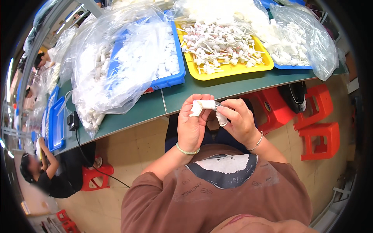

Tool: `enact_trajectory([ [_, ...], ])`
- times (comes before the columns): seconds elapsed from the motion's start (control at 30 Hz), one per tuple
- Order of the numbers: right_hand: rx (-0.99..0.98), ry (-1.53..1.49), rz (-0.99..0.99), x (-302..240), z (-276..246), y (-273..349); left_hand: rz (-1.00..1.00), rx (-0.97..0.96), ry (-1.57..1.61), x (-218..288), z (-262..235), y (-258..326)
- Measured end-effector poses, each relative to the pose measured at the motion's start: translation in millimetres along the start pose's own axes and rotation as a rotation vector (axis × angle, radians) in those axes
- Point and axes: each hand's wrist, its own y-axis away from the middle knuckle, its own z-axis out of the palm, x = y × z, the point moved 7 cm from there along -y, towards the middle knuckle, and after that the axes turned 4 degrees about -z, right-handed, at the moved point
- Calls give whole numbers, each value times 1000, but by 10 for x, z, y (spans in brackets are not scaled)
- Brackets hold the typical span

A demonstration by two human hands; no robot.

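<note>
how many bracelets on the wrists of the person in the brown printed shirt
2: a pale green beaded bracelet on the left wrist and a thin silver-coloured bangle on the right wrist; none seem hidden.

Bright light glints on clear plastic bags [322, 50]; edges bow.

Trays [229, 72] on table [151, 105], bags [116, 95] to left and right
</note>
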Motion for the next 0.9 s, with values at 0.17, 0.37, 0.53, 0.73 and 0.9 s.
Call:
enact_trajectory([
  [0.17,-40,-374,319,169,63,40,42,-85,-111,40,-2,17],
  [0.37,-43,-974,852,271,323,313,-26,-208,-293,-8,143,68],
  [0.53,1,-929,818,127,354,307,105,-251,-661,10,137,94],
  [0.73,-135,-474,416,101,275,142,267,-427,-924,59,291,108],
  [0.9,-207,-343,415,112,292,180,-118,-412,-279,-287,114,103],
])
